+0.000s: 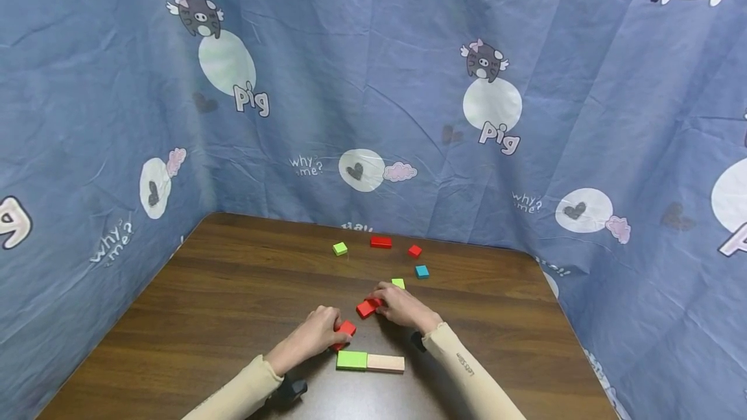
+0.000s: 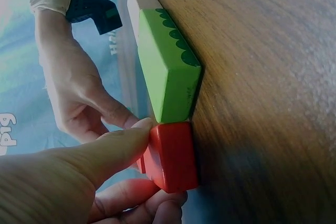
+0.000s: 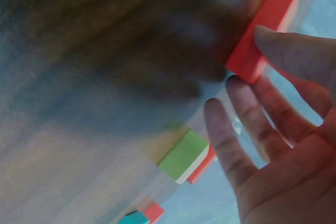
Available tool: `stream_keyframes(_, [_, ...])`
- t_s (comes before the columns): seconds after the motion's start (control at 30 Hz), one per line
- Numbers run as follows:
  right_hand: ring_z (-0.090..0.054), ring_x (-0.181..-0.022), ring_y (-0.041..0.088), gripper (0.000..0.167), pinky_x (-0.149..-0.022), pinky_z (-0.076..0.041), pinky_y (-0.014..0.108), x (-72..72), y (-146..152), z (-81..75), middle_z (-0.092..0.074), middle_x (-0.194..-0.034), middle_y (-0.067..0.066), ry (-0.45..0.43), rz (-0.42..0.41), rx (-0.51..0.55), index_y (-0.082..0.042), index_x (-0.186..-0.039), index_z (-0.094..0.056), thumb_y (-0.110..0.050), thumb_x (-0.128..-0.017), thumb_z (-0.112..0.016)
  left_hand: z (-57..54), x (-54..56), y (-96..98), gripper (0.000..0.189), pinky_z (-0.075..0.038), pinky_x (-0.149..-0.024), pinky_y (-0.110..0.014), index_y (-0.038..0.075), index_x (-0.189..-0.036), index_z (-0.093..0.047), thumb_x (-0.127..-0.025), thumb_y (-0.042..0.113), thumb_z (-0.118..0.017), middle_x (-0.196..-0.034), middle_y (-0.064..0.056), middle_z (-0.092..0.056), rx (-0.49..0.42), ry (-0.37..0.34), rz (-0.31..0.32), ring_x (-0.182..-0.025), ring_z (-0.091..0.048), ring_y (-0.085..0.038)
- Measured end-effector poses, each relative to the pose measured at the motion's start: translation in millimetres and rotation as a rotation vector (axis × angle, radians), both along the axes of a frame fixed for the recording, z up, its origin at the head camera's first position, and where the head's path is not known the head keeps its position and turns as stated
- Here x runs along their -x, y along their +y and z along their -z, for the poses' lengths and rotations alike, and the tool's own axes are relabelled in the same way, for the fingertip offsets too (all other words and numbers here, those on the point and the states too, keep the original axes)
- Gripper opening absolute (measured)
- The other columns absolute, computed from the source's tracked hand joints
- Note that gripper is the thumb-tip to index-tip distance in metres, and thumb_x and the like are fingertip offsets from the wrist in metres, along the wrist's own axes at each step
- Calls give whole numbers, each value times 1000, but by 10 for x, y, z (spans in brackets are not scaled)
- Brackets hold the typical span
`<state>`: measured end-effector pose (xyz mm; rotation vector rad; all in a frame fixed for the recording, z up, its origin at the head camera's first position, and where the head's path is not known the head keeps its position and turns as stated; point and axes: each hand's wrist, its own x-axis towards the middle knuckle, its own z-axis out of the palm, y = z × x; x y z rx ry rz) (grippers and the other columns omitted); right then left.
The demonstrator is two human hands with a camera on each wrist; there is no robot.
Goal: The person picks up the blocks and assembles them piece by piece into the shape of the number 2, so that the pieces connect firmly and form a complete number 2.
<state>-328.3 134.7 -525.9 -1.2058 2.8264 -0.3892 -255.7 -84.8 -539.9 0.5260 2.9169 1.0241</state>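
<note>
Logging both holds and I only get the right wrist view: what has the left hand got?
Observer: The left hand grips a red block, separate from the one you see.
Operator: Anything lying near that one?
Observer: Yes, a green block lying end to end with a pale wood block.
Operator: Green one plain?
Observer: No, dark green scallops run along one edge.

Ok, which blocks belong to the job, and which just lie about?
Likely job pieces:
left hand: red block
right hand: second red block
scalloped green block
adjoining pale block

Likely lying about:
red bar
small red block
blue block
far green block
nearer green block
</note>
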Motion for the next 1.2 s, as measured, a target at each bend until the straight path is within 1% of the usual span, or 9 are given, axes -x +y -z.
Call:
stream_keyframes(0.13, [-60,-106,17,35,-92,-50,31,-4,-14,29,-61,-116,4,6,-32,19,-12,-122,-66,-5,-88,-65,-2,-1,1,34,-23,-47,-21,9,-65,-51,-74,23,-81,-58,8,-38,-1,2,4,-52,-33,-6])
stream_keyframes(0.33, [-57,-115,19,35,-98,-46,34,-16,-50,12,-60,-123,5,-12,-33,0,-13,-124,-65,-6,-90,-63,9,4,3,34,-24,-46,-20,10,-65,-51,-74,23,-81,-58,8,-40,-2,4,1,-51,-35,-6])
stream_keyframes(0.4, [-57,-115,19,34,-98,-46,34,-27,-62,5,-60,-123,5,-12,-33,0,-12,-124,-65,-6,-90,-63,13,5,4,33,-25,-46,-20,11,-66,-51,-74,23,-81,-58,8,-40,-5,2,0,-51,-35,-6])
stream_keyframes(0.6, [-59,-111,16,33,-95,-48,31,-63,-105,3,-60,-120,3,-3,-47,-20,-13,-122,-65,-8,-90,-64,10,0,5,32,-25,-45,-20,8,-67,-54,-74,22,-82,-59,8,-42,-9,-9,0,-52,-35,-6])
stream_keyframes(0.7, [-59,-109,14,33,-93,-48,30,-80,-128,-1,-60,-118,2,-12,-49,-23,-14,-122,-65,-8,-90,-64,9,-4,1,31,-26,-45,-21,8,-67,-55,-73,22,-82,-59,8,-43,-10,-6,1,-52,-36,-7])
stream_keyframes(0.83, [-59,-107,12,34,-92,-49,29,-98,-151,-2,-61,-117,0,-33,-48,-22,-16,-122,-65,-8,-89,-65,11,-5,-4,32,-26,-45,-21,8,-67,-54,-73,22,-82,-59,8,-42,-12,-1,4,-51,-36,-7])
stream_keyframes(1.0, [-58,-107,11,35,-93,-48,28,-117,-162,-8,-61,-117,-2,-37,-59,-19,-16,-123,-65,-7,-89,-65,12,0,-5,33,-25,-46,-21,9,-65,-52,-73,22,-82,-58,8,-40,-6,16,7,-51,-35,-6])
stream_keyframes(1.2, [-59,-109,10,36,-94,-47,27,-124,-169,-10,-62,-118,-2,-35,-89,-1,-16,-123,-65,-5,-89,-65,18,-5,-6,32,-25,-46,-21,7,-66,-54,-72,22,-82,-58,9,-39,-1,37,13,-51,-34,-6])
